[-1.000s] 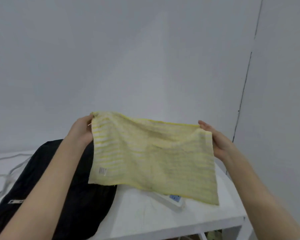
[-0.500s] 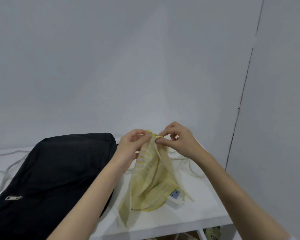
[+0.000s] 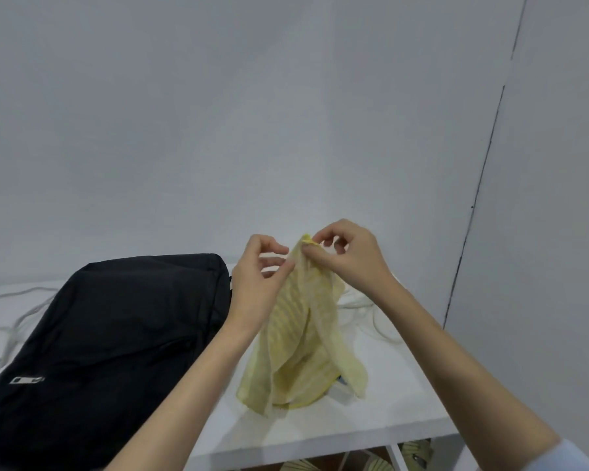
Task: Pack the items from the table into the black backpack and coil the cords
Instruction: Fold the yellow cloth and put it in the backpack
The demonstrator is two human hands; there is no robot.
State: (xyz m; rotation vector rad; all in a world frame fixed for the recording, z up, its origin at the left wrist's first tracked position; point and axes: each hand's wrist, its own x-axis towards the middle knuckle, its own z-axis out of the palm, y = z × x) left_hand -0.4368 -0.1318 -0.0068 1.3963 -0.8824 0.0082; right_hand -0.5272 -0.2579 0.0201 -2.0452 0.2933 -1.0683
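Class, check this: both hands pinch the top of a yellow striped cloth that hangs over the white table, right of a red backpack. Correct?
Not quite. The head view shows the backpack is black, not red. The rest holds: left hand and right hand pinch the yellow striped cloth over the white table.

No text, brand, number or sign can be read anywhere in the view. The black backpack (image 3: pixel 109 341), left of the hands, carries a small pale metal tag (image 3: pixel 27 380) near its lower left corner, but whatever may be printed on it is too small and blurred to make out. Below the hands, a bit of blue label (image 3: pixel 341 379) peeks from under the yellow striped cloth (image 3: pixel 303 338), too hidden to read.
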